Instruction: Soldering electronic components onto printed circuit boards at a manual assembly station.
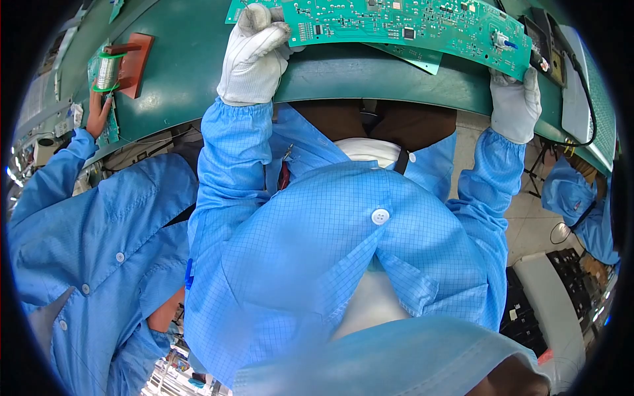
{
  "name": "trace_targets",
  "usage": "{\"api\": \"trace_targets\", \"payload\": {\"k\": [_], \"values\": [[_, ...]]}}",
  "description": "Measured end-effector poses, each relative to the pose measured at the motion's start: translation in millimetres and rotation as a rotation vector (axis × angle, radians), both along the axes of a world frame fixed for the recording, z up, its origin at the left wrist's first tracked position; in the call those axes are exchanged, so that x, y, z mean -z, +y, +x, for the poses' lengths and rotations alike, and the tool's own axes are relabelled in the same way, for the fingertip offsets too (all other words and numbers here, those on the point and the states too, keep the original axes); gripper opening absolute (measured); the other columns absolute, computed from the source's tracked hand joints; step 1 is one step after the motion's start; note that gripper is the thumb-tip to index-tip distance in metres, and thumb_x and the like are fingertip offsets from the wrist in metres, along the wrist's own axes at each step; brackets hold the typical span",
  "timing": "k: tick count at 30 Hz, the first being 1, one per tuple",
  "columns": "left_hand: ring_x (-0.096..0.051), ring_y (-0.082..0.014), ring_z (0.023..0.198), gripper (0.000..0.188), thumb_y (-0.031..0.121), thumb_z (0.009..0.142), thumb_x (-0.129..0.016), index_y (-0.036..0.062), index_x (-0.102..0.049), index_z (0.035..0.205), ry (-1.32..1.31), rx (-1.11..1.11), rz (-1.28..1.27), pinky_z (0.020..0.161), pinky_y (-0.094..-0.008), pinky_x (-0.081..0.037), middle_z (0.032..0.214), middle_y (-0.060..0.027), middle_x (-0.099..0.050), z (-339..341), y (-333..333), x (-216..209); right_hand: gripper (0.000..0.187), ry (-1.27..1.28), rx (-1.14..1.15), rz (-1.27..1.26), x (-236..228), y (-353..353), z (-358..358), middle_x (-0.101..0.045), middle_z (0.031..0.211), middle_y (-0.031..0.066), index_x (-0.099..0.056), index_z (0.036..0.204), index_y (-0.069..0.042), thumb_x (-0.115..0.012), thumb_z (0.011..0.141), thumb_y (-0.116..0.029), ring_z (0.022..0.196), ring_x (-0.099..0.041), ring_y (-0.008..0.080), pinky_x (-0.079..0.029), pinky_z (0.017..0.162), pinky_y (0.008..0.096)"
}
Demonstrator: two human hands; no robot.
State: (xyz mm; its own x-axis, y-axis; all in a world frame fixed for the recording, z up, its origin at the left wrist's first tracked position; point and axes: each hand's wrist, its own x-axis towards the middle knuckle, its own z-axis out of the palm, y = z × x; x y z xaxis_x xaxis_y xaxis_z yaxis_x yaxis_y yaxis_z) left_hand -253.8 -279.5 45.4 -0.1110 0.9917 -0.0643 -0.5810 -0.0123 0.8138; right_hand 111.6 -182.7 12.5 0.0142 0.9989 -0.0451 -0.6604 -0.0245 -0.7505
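A long green circuit board (422,30) spans the top of the head view, raised above the bench edge, its face of small chips and parts toward me. My left hand (254,56), in a white glove, is closed on the board's left end. At the right end, my gloved right hand (516,104) grips the lower corner, its fingers partly hidden behind the board. Near that corner a white and blue component (503,41) stands up from the surface. Beneath the held board, part of another green board (416,59) shows on the bench.
The green bench (178,72) curves across the top. At left, a solder spool (107,71) sits on a reddish-brown stand (137,66), with a co-worker's hand (98,115) beside it. A dark device (548,49) with a black cable (584,86) lies at right. Another person's blue sleeve (571,198) shows far right.
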Motion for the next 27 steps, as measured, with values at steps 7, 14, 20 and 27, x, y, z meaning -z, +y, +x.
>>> {"api": "trace_targets", "payload": {"k": [7, 14, 20, 27], "values": [[-0.053, -0.0159, 0.074, 0.026, -0.002, 0.076, -0.057, 0.0159, -0.039, 0.08, 0.005, -0.004, 0.005, 0.066, -0.0308, -0.043, 0.08, -0.0004, -0.047, 1, 3, 3, 0.035, 0.011, -0.006, -0.015, 6, 0, 6, -0.062, 0.097, 0.0113, -0.059, 0.107, 0.004, -0.066, 0.091, -0.026, 0.089, -0.053, 0.0194, -0.043, 0.094, 0.0431], [-0.053, -0.0159, 0.074, 0.026, -0.002, 0.076, -0.057, 0.0159, -0.039, 0.08, 0.007, -0.004, 0.007, 0.067, -0.0309, -0.043, 0.081, -0.0005, -0.047, 3, 2, 2, 0.044, -0.096, 0.036, 0.028, 13, 0, 11, -0.061, 0.113, 0.0165, -0.056, 0.114, 0.008, -0.064, 0.092, -0.031, 0.104, -0.057, 0.0255, -0.045, 0.097, 0.0438], [-0.053, -0.016, 0.074, 0.025, -0.002, 0.076, -0.056, 0.0159, -0.039, 0.08, 0.013, -0.009, 0.008, 0.067, -0.0309, -0.044, 0.081, -0.0005, -0.048, 4, -4, -1, 0.046, -0.049, 0.026, 0.013, 14, 1, 9, -0.062, 0.108, 0.0142, -0.057, 0.114, 0.007, -0.064, 0.092, -0.032, 0.097, -0.055, 0.0234, -0.043, 0.094, 0.0433], [-0.054, -0.0161, 0.075, 0.025, -0.002, 0.076, -0.056, 0.0159, -0.039, 0.08, 0.012, -0.005, 0.012, 0.067, -0.031, -0.044, 0.081, -0.0006, -0.048, 1, -1, 1, 0.04, 0.015, 0.058, -0.043, 4, -2, 3, -0.061, 0.105, 0.0129, -0.059, 0.111, 0.007, -0.066, 0.09, -0.026, 0.088, -0.051, 0.0207, -0.043, 0.093, 0.0433]]}}
